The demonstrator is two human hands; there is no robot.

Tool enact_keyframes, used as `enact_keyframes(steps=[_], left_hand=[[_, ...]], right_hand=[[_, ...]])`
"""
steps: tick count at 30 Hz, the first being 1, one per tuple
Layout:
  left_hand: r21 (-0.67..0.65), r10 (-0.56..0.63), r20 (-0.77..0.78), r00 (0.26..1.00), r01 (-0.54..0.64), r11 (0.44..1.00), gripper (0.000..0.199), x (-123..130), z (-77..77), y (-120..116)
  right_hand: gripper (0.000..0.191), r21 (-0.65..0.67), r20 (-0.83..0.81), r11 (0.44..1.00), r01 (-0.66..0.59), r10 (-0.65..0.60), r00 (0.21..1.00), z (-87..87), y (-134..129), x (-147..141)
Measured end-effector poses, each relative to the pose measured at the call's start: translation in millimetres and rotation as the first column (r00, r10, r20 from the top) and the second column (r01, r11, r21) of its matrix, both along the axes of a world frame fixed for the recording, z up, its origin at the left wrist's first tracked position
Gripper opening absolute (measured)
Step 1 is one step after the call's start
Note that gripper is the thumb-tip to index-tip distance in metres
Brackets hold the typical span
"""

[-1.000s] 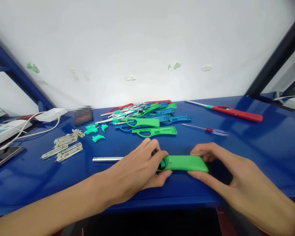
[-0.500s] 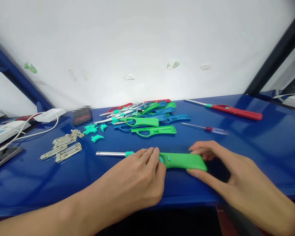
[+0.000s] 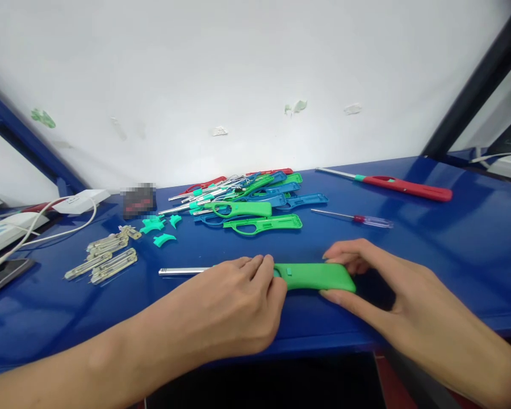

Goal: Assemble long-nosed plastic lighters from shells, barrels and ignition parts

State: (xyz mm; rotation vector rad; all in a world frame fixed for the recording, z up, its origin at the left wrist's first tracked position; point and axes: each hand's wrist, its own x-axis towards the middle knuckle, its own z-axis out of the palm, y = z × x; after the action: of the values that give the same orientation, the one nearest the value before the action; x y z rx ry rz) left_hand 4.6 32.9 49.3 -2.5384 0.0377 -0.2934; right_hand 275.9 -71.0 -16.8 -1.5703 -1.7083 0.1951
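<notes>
A green gas lighter [image 3: 319, 276] with a long metal nozzle lies across the front of the blue table, nozzle to the left. Closed round its trigger end is my left hand [image 3: 234, 301], which hides the trigger and the collar of the nozzle. My right hand [image 3: 392, 289] pinches the wide butt of the handle between thumb and fingers. Behind the lighter is a pile of green, blue and red handle shells and metal nozzles, with an open green half shell [image 3: 264, 224] at its front.
Turquoise triggers [image 3: 164, 240] and several clear fuel tanks [image 3: 113, 266] lie at the left. A screwdriver [image 3: 370, 221] and a red lighter [image 3: 409, 188] are at the right. A white cable [image 3: 94, 213], a phone [image 3: 8, 275] and power strips occupy the far left.
My left hand has shifted slightly left along the lighter and now covers its turquoise collar. The right hand keeps its hold on the butt. The whole view has moved a little.
</notes>
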Motion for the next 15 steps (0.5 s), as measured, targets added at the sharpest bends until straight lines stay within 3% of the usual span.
enact_keyframes(steps=[3, 7, 15], left_hand=[[-0.04, -0.017, 0.096, 0.995, 0.021, 0.999, 0.033, -4, -3.1, 3], [-0.161, 0.024, 0.103, 0.994, -0.007, 0.987, 0.03, -7, -5.1, 8], [-0.383, 0.108, 0.079, 0.991, -0.07, 0.921, 0.054, -8, 4.2, 12]], right_hand=[[0.035, -0.013, -0.012, 1.0, -0.007, 0.007, 1.0, -1.0, -1, 0], [0.039, -0.03, -0.026, 1.0, -0.004, 0.003, 1.0, -2.2, 0, 0], [0.05, 0.003, -0.008, 1.0, 0.013, -0.013, 1.0, -2.0, 0, 2]])
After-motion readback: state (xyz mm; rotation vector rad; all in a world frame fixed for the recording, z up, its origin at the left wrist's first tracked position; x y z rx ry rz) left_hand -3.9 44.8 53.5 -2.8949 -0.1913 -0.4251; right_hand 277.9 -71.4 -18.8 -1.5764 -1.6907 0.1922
